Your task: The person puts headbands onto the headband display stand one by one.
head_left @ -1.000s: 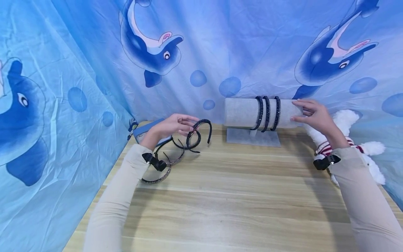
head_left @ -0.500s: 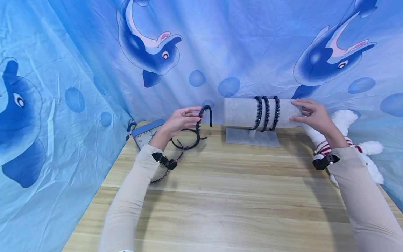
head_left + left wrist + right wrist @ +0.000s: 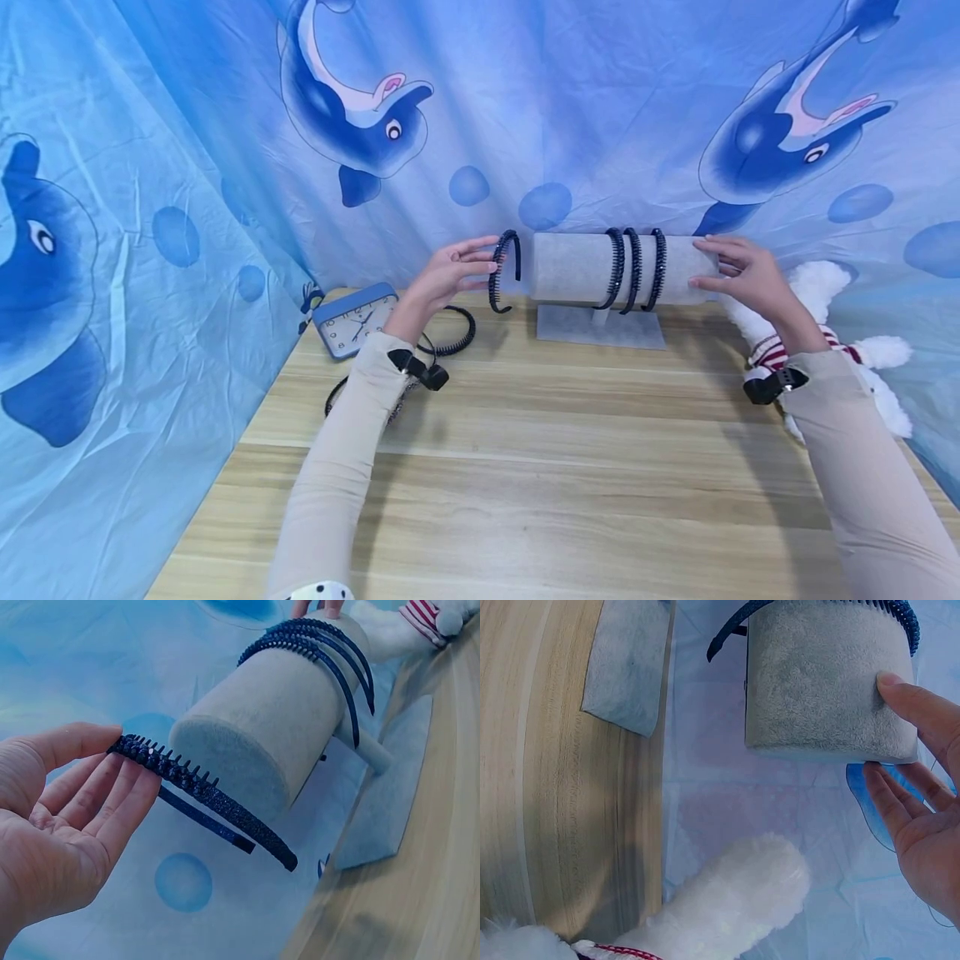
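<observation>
On the wood-grain table (image 3: 570, 500), at least two headbands (image 3: 459, 347) lie partly hidden by the left sleeve (image 3: 337, 475), at eight o'clock from the grey, plush cylinder stand (image 3: 570, 268). The left hand (image 3: 448, 272), fingers extended, pinches one toothed dark headband (image 3: 494, 287) just off the stand's nine-o'clock end; the right hand (image 3: 742, 271), thumb and fingers parted, grips the three-o'clock end, beside three arched headbands (image 3: 636, 271) hung over it.

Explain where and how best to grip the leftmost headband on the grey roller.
Probably pinch the leftmost headband at the top of its arch, coming from above left: it curves over the roller, bare on that side, while the next headband sits close on its right.
</observation>
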A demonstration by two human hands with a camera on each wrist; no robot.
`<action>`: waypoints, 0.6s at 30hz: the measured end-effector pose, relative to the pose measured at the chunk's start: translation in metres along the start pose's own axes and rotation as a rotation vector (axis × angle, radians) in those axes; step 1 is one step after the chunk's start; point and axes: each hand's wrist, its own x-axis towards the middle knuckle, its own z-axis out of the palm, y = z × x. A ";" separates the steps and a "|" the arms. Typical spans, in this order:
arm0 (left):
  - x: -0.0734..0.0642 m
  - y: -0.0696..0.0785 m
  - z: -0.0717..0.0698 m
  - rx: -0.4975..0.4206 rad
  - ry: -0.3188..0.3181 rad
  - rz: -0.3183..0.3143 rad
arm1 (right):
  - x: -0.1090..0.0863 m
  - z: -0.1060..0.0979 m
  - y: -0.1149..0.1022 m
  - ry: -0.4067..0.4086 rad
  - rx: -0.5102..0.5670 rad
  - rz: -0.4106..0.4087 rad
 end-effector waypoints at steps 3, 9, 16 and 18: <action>0.004 0.002 0.005 -0.024 0.002 0.001 | -0.001 0.000 -0.001 0.002 -0.005 0.001; 0.013 0.003 0.016 -0.066 0.010 0.017 | -0.003 0.000 -0.002 0.002 -0.004 -0.009; 0.021 0.002 0.031 -0.050 0.030 0.043 | -0.002 0.000 -0.003 -0.010 0.002 0.000; 0.023 0.002 0.035 -0.049 0.034 0.050 | -0.003 0.000 -0.004 -0.009 0.000 0.001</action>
